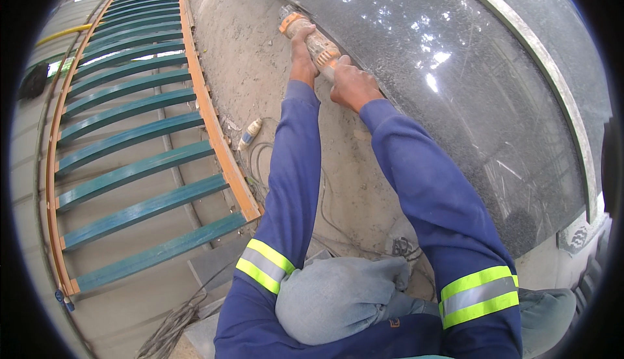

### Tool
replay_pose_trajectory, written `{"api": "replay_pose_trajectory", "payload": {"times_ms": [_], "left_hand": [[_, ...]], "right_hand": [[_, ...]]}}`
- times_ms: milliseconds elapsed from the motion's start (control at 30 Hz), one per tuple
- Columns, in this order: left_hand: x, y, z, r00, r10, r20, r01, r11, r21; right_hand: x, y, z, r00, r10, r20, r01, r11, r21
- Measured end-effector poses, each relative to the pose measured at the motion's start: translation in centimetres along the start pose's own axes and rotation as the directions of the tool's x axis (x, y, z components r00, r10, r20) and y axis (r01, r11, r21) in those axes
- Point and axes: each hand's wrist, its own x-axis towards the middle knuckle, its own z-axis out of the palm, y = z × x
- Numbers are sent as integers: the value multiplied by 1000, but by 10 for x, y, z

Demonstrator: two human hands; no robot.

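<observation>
Two hands wrapped round one dusty orange power tool [321, 48]: your left hand [303, 52] on its body, your right hand [355, 86] behind. Tool lies along the edge of a dark, glossy slab [455, 105]; contact, finished and remaining lengths indeterminable. Beyond: gritty floor [227, 40]; teal-slatted frame [133, 139], left.
</observation>
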Motion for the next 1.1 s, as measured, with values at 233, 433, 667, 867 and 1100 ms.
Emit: {"api": "replay_pose_trajectory", "payload": {"times_ms": [233, 433, 667, 867, 1100], "left_hand": [[-19, 3, 5, 1000, -23, 20, 23, 1000, -12], [-34, -3, 6, 1000, -19, 15, 19, 999, -29], [-28, -5, 4, 1000, 16, 26, -16, 1000, 4], [-16, -4, 1, 999, 17, 33, -17, 1000, 6], [-3, 2, 0, 999, -22, 44, 23, 999, -34]], "right_hand": [[-19, 3, -2, 997, -60, -42, 60, 998, 4], [-41, 8, -7, 995, -87, -39, 89, 996, 28], [-36, 9, -4, 994, -87, -60, 88, 996, 29], [-19, 6, 0, 998, -45, -49, 43, 999, -29], [-4, 3, 2, 997, -45, -62, 49, 997, 52]]}}
